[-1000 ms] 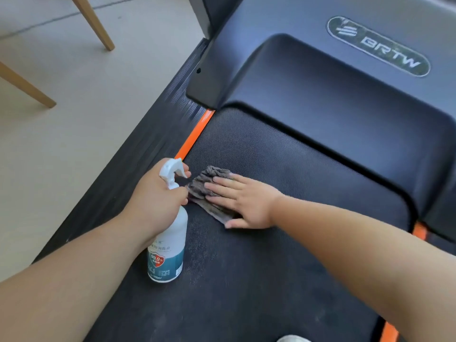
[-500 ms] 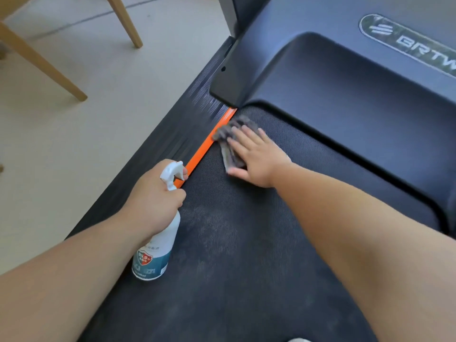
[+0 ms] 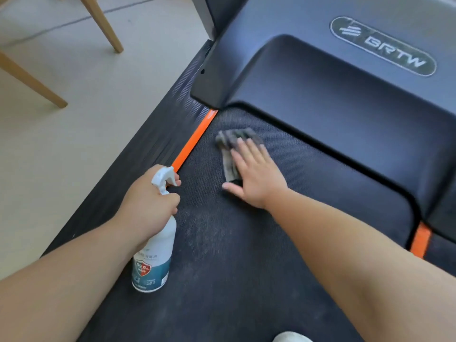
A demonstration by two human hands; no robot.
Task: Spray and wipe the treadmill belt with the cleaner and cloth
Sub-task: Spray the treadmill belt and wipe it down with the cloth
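Two hands are engaged: the spray bottle [image 3: 153, 257] is gripped by the left hand [image 3: 148, 206] at the treadmill belt's [image 3: 234, 280] edge; beyond, the grey cloth [image 3: 234, 140] is pressed under the flat, straight-fingered right hand [image 3: 256, 177]. It could be snagged under the motor cover [image 3: 333, 107] by overreach.

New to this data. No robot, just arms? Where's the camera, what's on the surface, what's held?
There is no robot: a person works with bare hands. The one camera sits on their head and looks forward and down, so both arms reach in from below. The surface is a black textured treadmill belt, with an orange side strip and a dark motor cover beyond. The left hand has its grip round the neck of an upright white plastic spray bottle. The right hand presses a crumpled grey cloth onto the belt with straight fingers. Light wooden chair legs stand at upper left.
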